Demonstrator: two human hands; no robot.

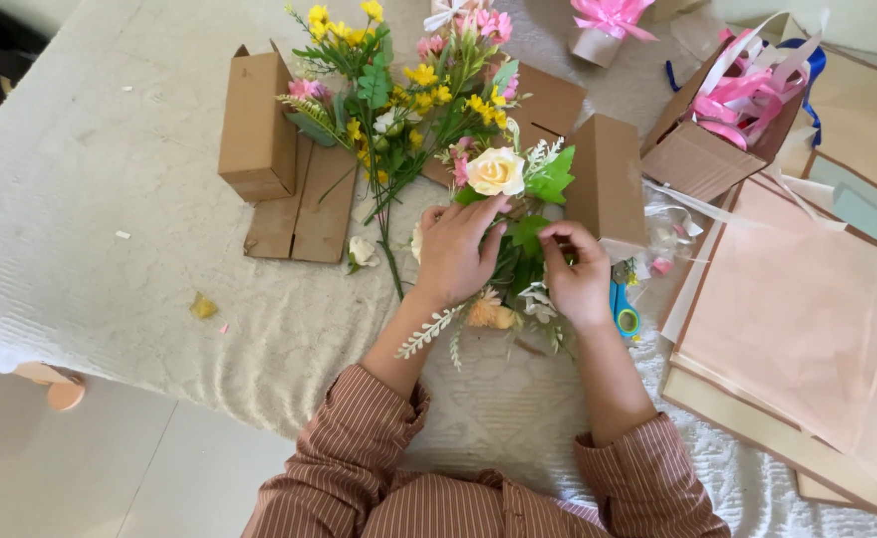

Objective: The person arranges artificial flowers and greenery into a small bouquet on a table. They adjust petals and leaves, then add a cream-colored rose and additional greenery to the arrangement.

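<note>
Head view: a small bunch of artificial flowers with a cream fabric rose (495, 171) and green cloth leaves is gathered on the white textured table cover (110, 199), between two brown cardboard boxes (257, 125). The stems are enclosed by the curled left hand (455, 249); a green leaf is pinched by the right hand (576, 271). The bunch is judged light, soft and easily crushed; the stiffer stems below the heads are best gripped.

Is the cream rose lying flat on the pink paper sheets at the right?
No, the cream rose stands above the left hand among green leaves, well clear of the pink paper sheets.
</note>
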